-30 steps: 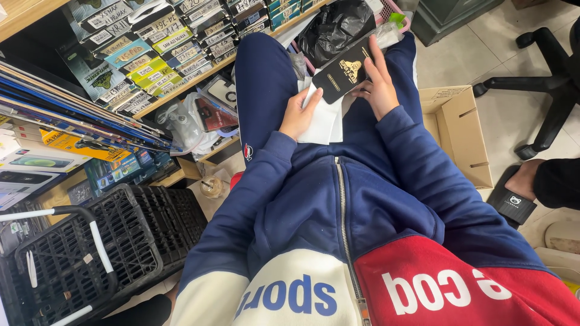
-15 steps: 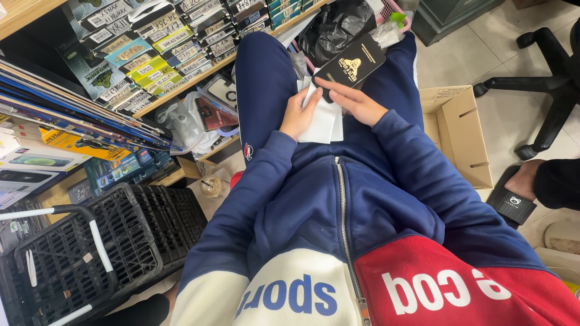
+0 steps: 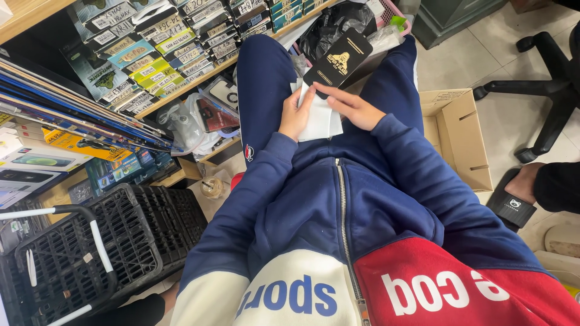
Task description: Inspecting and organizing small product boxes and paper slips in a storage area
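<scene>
I sit with my legs in blue trousers stretched out. My left hand (image 3: 295, 115) grips the left edge of a stack of white paper sleeves (image 3: 323, 121) resting on my lap. My right hand (image 3: 353, 108) lies flat on the right side of that stack, fingers pointing left. A black flat package with a gold emblem (image 3: 338, 62) sits on top of the white stack at its far end, just above my right fingers. Whether my right fingers pinch its lower edge is unclear.
A wooden shelf (image 3: 181, 90) at left carries rows of small boxed packs. A black plastic crate (image 3: 103, 241) stands lower left. An open cardboard box (image 3: 456, 136) is at right, beside another person's sandalled foot (image 3: 525, 193) and an office chair base (image 3: 544, 90).
My right hand has swung down from the black package's side and now lies flat across the white sleeves; the black package has stayed at the top of the stack.
</scene>
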